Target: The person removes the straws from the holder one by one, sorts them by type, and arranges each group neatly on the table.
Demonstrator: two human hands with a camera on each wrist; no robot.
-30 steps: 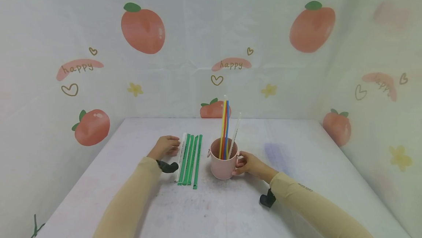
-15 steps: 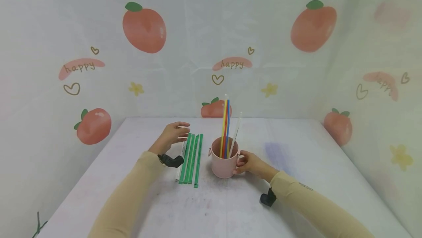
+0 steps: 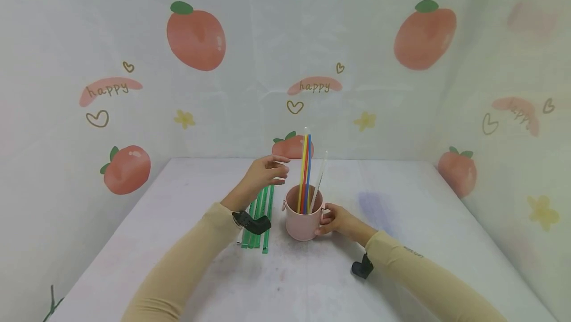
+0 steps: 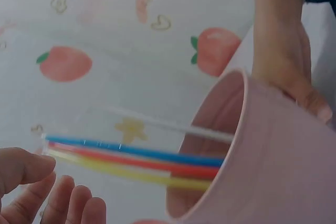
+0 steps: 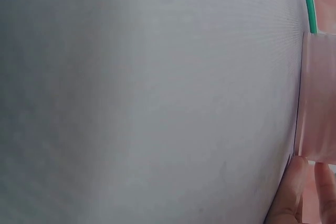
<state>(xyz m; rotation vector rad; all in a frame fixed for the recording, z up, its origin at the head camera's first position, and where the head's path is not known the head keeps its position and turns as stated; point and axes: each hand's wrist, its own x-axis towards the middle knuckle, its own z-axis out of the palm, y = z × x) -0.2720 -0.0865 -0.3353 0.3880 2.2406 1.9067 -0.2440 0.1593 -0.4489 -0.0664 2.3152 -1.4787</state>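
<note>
Straws [image 3: 308, 163] look light, bendy and probably slick, so I'd pinch near the tops. They're standing in the pink cup [image 3: 302, 228] on the table [image 3: 312, 282]; right hand [image 3: 340, 220] grips its side, left hand [image 3: 263, 171] hovers near the straws, relaxed, holding nothing.

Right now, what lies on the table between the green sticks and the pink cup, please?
In the head view, only bare tabletop shows between the green sticks and the pink cup.
</note>
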